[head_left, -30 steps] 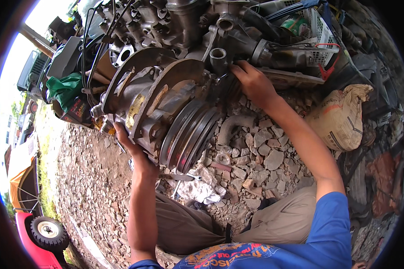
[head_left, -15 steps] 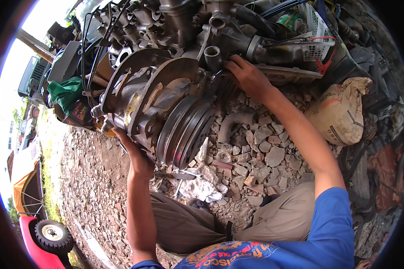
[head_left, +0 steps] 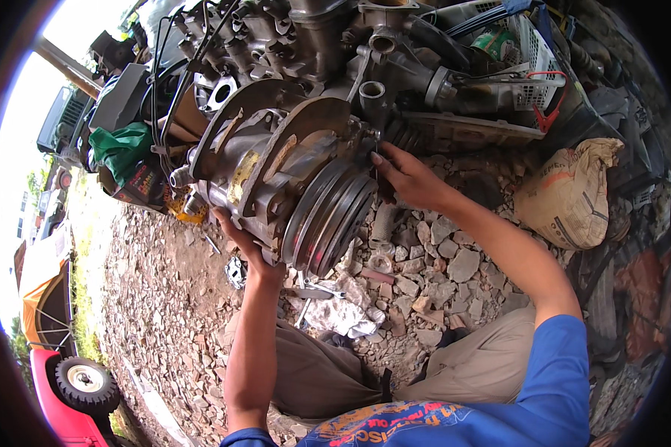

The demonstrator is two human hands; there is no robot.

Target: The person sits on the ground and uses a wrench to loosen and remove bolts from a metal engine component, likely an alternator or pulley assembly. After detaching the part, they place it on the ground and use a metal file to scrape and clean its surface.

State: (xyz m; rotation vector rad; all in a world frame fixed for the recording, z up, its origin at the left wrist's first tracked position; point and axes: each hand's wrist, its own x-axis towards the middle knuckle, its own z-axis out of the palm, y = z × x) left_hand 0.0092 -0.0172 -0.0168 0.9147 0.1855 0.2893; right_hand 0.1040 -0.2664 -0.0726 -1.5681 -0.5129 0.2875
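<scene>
The compressor (head_left: 291,194), a grey metal unit with a grooved pulley (head_left: 334,220) on its near end, sits raised above the rubble ground (head_left: 440,261), tilted so the pulley faces down and toward the person. The left hand (head_left: 238,237) comes up from below and cups the underside of the compressor body, fingers wrapped around its lower edge and partly hidden behind the metal. The right hand (head_left: 406,179) reaches in from the right, its fingers bent and pressed together against the upper edge of the pulley where it meets the engine block (head_left: 313,45); whether it pinches a small tool or part there cannot be told.

Behind the compressor the engine block rises with hoses and round ports. A green cloth (head_left: 123,149) hangs at the left side of it. A white plastic basket (head_left: 525,63) stands at the upper right, with a red-handled clamp (head_left: 552,112) beside it. A tan sack (head_left: 570,194) lies on the stones to the right. A crumpled rag (head_left: 343,309) and a spanner (head_left: 317,293) lie on the ground just below the pulley, near the person's knees. A red vehicle with a tyre (head_left: 86,380) shows at the lower left.
</scene>
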